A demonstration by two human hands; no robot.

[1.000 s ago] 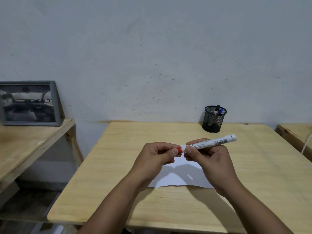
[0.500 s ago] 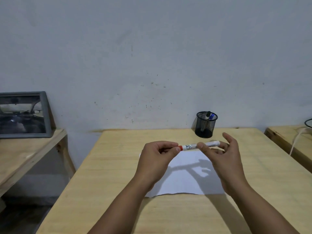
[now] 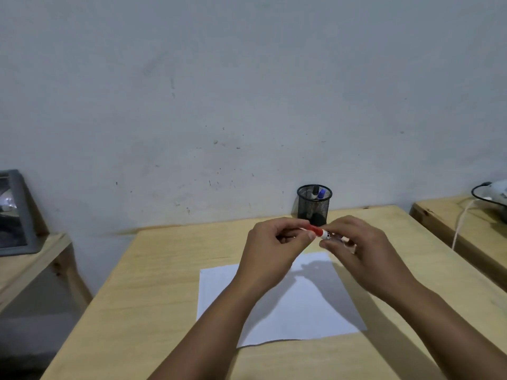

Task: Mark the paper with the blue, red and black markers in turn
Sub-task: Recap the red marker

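Above the far edge of a white sheet of paper (image 3: 299, 305) I hold a red marker (image 3: 319, 233) with both hands. My left hand (image 3: 274, 250) pinches its red cap end. My right hand (image 3: 362, 245) grips the white barrel, most of which is hidden under the fingers. The paper lies flat on the wooden table (image 3: 153, 292) and looks blank where it shows. A black mesh pen cup (image 3: 314, 204) stands at the table's far edge by the wall, holding a blue-capped marker (image 3: 321, 193) and a black-capped marker (image 3: 315, 191).
A grey picture frame (image 3: 16, 212) leans on a lower wooden shelf at the left. A second wooden table (image 3: 450, 220) at the right carries a white cable (image 3: 461, 223) and a dark loop of cord. The wall runs close behind the table.
The hands with the marker have shifted right and further from me. My right hand has closed over the barrel, and more of the red cap shows beyond my left fingers.
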